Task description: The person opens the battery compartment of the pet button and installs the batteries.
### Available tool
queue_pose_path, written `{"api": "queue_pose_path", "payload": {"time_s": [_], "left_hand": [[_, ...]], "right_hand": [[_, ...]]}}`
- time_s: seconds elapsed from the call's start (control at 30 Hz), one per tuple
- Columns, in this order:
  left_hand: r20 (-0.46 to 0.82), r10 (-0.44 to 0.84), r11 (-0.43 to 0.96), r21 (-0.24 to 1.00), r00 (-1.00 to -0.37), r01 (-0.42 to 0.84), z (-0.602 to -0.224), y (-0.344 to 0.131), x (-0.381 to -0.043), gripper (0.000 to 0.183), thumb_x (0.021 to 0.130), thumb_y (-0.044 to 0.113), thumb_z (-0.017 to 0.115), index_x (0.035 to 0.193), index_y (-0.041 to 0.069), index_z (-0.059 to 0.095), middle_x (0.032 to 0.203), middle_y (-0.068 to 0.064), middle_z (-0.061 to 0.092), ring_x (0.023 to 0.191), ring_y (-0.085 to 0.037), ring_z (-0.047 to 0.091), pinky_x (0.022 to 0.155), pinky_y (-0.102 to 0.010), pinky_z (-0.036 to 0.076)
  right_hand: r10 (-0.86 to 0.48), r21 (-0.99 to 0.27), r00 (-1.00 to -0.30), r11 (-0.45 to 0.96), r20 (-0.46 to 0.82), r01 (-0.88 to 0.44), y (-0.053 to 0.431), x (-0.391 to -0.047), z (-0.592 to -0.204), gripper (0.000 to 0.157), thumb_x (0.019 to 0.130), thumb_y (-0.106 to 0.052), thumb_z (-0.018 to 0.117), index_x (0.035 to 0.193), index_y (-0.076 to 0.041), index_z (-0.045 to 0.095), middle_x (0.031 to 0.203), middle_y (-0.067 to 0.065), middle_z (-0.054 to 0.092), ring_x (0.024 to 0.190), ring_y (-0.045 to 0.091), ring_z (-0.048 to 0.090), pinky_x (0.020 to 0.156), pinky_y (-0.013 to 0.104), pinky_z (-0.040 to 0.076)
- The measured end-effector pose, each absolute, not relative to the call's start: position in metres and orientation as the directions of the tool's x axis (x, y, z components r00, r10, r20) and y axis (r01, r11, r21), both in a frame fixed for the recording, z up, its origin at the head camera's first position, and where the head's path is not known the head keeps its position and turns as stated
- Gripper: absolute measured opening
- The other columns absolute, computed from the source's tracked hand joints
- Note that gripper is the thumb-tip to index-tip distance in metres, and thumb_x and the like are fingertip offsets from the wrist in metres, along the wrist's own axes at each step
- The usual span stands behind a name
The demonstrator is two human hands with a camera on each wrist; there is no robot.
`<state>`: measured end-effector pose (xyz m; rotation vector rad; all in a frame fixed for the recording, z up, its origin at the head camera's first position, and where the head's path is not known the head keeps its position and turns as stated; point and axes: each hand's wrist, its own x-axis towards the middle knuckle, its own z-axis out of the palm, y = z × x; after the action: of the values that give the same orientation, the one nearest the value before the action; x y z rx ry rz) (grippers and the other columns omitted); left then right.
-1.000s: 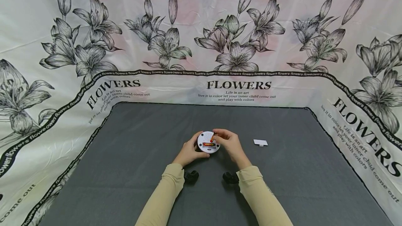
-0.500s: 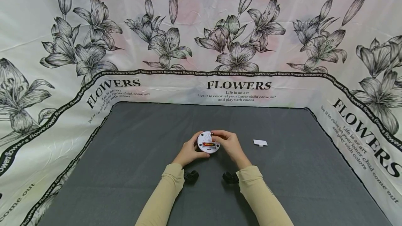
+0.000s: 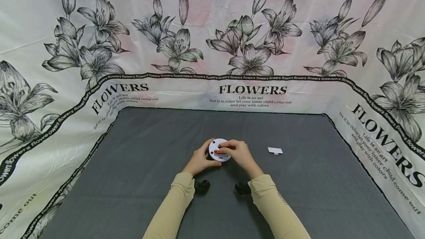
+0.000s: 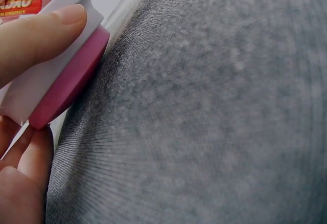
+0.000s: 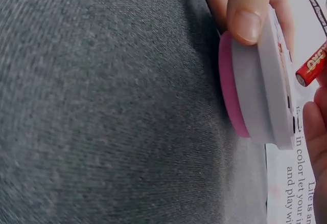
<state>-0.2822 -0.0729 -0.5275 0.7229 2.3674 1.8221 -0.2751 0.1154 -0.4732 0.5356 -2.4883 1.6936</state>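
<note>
A round device (image 3: pixel 215 146), white with a pink underside in the wrist views, is tilted so its open battery slot faces up in the head view. My left hand (image 3: pixel 200 160) grips it by the rim, thumb on the near side and fingers behind. A red battery (image 3: pixel 218 152) lies in the slot, partly covered by my right fingers. My right hand (image 3: pixel 239 154) pinches a second red battery (image 5: pixel 312 68) over the device; in the right wrist view this battery stands apart from the white face. A white battery cover (image 3: pixel 275 151) lies to the right on the grey cloth.
Grey cloth (image 3: pixel 149 180) covers the table. Flower-printed white fabric (image 3: pixel 252 99) rises at the back and both sides. A black wrist-camera piece sits beneath each cuff, one on the left (image 3: pixel 202 186) and one on the right (image 3: pixel 243 188).
My right hand, pinching the battery, has moved left over the device and now hides part of the slot. The left hand, device and cover have stayed about where they were.
</note>
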Motion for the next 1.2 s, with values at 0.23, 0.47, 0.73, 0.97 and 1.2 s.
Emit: {"api": "queue_pose_path", "payload": {"time_s": [0.23, 0.47, 0.73, 0.97, 1.2], "left_hand": [[0.21, 0.397, 0.206, 0.928, -0.893, 0.31, -0.525, -0.072, -0.281, 0.095, 0.071, 0.02, 0.082, 0.147, 0.011, 0.026, 0.14, -0.008, 0.037, 0.125, -0.017, 0.041, 0.096, -0.029, 0.041], [0.22, 0.411, 0.197, 0.926, -0.885, 0.321, -0.499, -0.072, -0.267, 0.089, 0.073, 0.009, 0.08, 0.145, 0.006, 0.027, 0.138, -0.019, 0.037, 0.125, -0.026, 0.041, 0.095, -0.036, 0.041], [0.199, 0.412, 0.208, 0.929, -0.889, 0.305, -0.49, -0.073, -0.262, 0.089, 0.074, 0.01, 0.079, 0.145, 0.009, 0.027, 0.139, -0.018, 0.037, 0.125, -0.023, 0.042, 0.096, -0.035, 0.041], [0.19, 0.412, 0.207, 0.933, -0.891, 0.295, -0.489, -0.072, -0.262, 0.089, 0.074, 0.009, 0.079, 0.145, 0.009, 0.027, 0.139, -0.018, 0.036, 0.126, -0.023, 0.04, 0.097, -0.035, 0.04], [0.184, 0.415, 0.205, 0.935, -0.891, 0.289, -0.49, -0.072, -0.262, 0.089, 0.074, 0.009, 0.079, 0.145, 0.008, 0.026, 0.14, -0.018, 0.035, 0.126, -0.024, 0.039, 0.097, -0.034, 0.04]], "right_hand": [[-0.29, -0.809, -0.903, 0.415, 0.316, -0.416, 0.111, -0.274, -0.474, 0.015, 0.077, -0.012, 0.075, 0.091, -0.007, 0.075, 0.089, 0.002, 0.067, 0.082, 0.016, 0.061, 0.068, 0.025, 0.052], [-0.332, -0.693, -0.867, 0.522, 0.372, -0.497, 0.109, -0.273, -0.476, 0.014, 0.076, -0.011, 0.075, 0.09, -0.009, 0.076, 0.086, -0.002, 0.066, 0.079, 0.015, 0.054, 0.066, 0.025, 0.05], [-0.354, -0.637, -0.849, 0.561, 0.393, -0.529, 0.107, -0.27, -0.475, 0.011, 0.076, -0.009, 0.076, 0.087, -0.009, 0.076, 0.084, -0.001, 0.065, 0.076, 0.014, 0.051, 0.064, 0.025, 0.049], [-0.406, -0.558, -0.82, 0.601, 0.404, -0.572, 0.105, -0.271, -0.474, 0.012, 0.076, -0.009, 0.076, 0.088, -0.009, 0.076, 0.087, 0.001, 0.067, 0.078, 0.017, 0.05, 0.068, 0.032, 0.046], [-0.411, -0.561, -0.832, 0.614, 0.374, -0.555, 0.104, -0.271, -0.476, 0.013, 0.077, -0.008, 0.076, 0.09, -0.01, 0.076, 0.089, 0.002, 0.065, 0.082, 0.019, 0.05, 0.074, 0.038, 0.045]]}}
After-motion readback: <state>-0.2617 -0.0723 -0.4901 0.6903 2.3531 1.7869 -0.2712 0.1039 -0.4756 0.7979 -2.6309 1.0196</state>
